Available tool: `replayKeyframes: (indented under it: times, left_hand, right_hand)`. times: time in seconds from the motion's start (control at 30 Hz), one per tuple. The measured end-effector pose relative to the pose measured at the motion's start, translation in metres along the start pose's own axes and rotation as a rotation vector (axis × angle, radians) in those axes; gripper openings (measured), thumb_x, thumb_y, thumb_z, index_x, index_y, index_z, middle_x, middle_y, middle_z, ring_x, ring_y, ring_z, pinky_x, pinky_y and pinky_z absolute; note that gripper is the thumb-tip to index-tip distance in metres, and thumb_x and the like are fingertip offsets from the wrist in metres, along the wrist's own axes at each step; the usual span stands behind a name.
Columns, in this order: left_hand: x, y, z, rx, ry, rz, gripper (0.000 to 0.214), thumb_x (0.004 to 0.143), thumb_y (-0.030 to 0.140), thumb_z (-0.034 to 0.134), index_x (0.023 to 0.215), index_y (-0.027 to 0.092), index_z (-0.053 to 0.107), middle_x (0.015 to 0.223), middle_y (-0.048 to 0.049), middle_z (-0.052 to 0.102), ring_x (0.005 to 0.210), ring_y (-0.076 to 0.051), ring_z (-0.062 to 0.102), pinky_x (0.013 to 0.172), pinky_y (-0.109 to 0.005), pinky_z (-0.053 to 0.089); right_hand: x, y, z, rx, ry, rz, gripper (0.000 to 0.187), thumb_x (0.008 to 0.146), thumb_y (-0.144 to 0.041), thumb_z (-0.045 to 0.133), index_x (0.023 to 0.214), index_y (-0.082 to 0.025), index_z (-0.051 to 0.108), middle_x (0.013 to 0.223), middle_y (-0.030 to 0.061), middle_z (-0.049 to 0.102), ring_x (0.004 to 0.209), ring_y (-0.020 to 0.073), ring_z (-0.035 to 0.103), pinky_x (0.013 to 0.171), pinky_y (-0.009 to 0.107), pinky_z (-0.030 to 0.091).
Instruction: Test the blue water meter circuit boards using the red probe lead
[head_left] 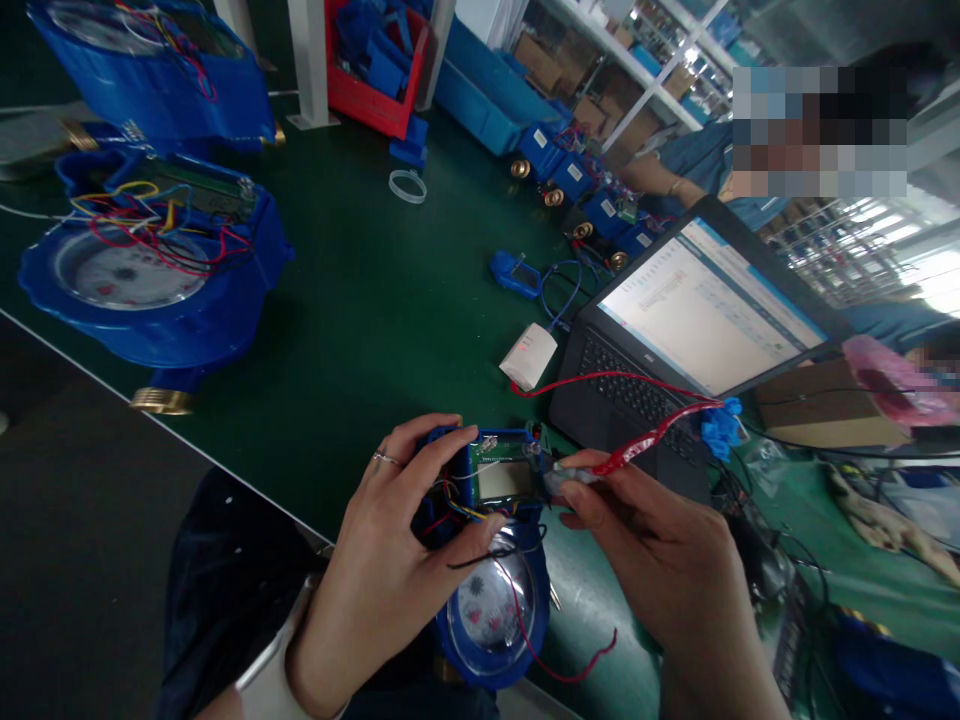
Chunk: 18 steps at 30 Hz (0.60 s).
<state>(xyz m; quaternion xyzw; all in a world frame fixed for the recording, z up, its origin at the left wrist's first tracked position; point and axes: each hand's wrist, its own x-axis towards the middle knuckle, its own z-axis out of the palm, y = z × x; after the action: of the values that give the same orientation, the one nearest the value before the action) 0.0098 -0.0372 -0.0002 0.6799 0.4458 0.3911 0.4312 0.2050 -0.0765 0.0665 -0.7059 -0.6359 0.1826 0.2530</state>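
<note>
Near edge of a dark green workbench (337,300): a blue plastic meter with a round clear dial (491,575) lies tilted, its dial end reaching over that edge. Top housing open; a green circuit board (491,452) with a grey rectangular display (504,481) shows inside, loose red, black and yellow wires around it.

Left hand (401,545), ring on one finger, grasps the meter: fingers along the housing's upper left, thumb by the wires below the display. Right hand (660,560) pinches a small grey connector (566,480) at the end of a red wrapped cable (637,450), held at the housing's right side; cannot tell whether it meets the board. Cable leads to a bunched blue wrap (721,428) beside the keyboard of a black open laptop (709,300), screen lit.

Left of the laptop, a flat white box (529,357); just beyond, a small blue plastic device (515,274).

Toward the bench's left end, two larger blue meters with tangled wires (150,310), one behind the other; brass fitting of the nearer at the near edge. Far side: red plastic bin (367,105) of blue parts, a translucent ring (409,198) near it. Behind the laptop, a row of blue meters with brass fittings (574,172), a co-worker's forearm (664,177) near.
</note>
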Motion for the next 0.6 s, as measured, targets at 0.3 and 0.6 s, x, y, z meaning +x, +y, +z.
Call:
replayKeyframes:
  times: [0.3,0.6]
  left_hand:
    - [-0.001,0.000,-0.001,-0.003,-0.025,-0.018,0.048,0.082,0.034,0.066,0.127,0.033,0.048,0.133,-0.0022,0.047,0.120,-0.023,0.050,0.100,-0.044,0.045]
    - [0.000,0.000,-0.001,0.007,-0.022,-0.011,0.049,0.082,0.034,0.066,0.127,0.032,0.048,0.134,-0.0033,0.047,0.121,-0.025,0.049,0.101,-0.046,0.045]
  right_hand:
    - [0.001,-0.004,-0.001,-0.014,-0.013,0.086,0.013,0.087,-0.032,0.058,0.092,-0.023,0.068,0.072,-0.0017,0.069,0.058,0.0130,0.068,0.052,0.019,0.054]
    - [-0.002,-0.010,0.000,0.001,0.029,0.179,0.017,0.084,-0.036,0.061,0.092,-0.022,0.069,0.068,-0.0011,0.069,0.058,0.0149,0.068,0.051,0.021,0.053]
